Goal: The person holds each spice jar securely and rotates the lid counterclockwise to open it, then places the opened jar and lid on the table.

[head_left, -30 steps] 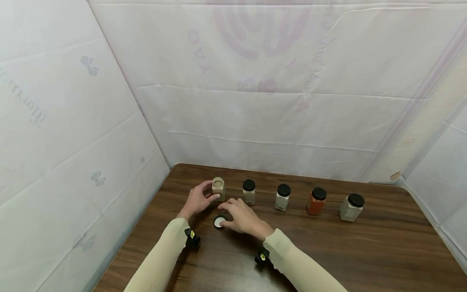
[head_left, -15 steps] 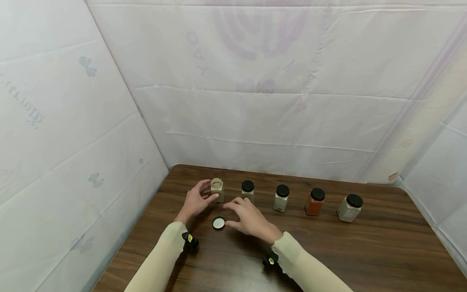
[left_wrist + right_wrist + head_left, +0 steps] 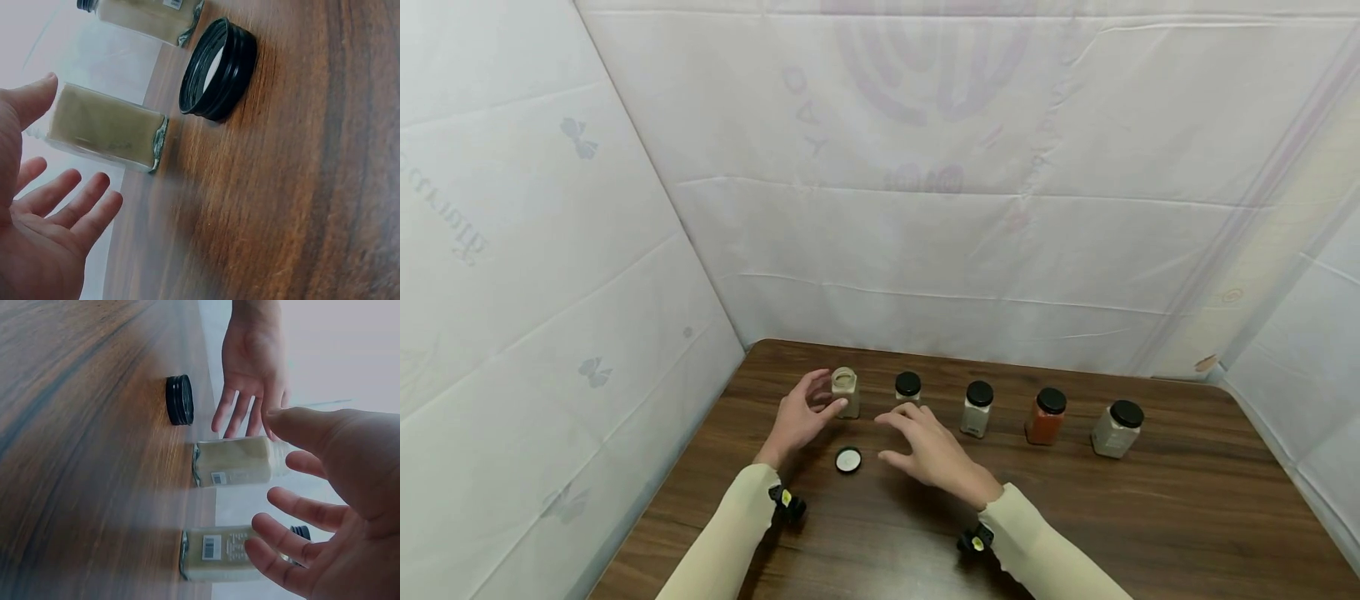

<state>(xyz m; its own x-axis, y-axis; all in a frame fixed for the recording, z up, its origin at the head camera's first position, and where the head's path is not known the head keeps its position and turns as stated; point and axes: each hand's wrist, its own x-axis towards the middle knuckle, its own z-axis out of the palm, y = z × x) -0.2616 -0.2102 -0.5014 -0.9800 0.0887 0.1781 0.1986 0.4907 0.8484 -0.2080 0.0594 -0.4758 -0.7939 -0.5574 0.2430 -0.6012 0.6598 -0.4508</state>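
Note:
An uncapped square spice jar point(image 3: 847, 402) of beige-green powder stands upright at the far left of the table. My left hand point(image 3: 797, 421) is beside it, thumb and fingers spread around its near side; the left wrist view shows a gap between the fingers and the jar point(image 3: 103, 125). The black screw lid point(image 3: 848, 461) lies with its white liner up, nearer to me than the jar. To the right of the lid my right hand point(image 3: 936, 450) hovers over the table, fingers loosely bent and holding nothing. It partly hides a second, capped jar point(image 3: 907, 384).
Right of these stand a capped jar of pale powder point(image 3: 976, 412), one of red-orange powder point(image 3: 1046, 419) and a further pale one point(image 3: 1116, 432), in a row toward the back of the wooden table point(image 3: 1195, 492). White printed sheets point(image 3: 880, 242) hang close behind and at the sides.
My right hand has drawn away from the lid, to the right, leaving it on the table. My left hand has eased slightly left, beside the uncapped jar. The jars have stayed in place.

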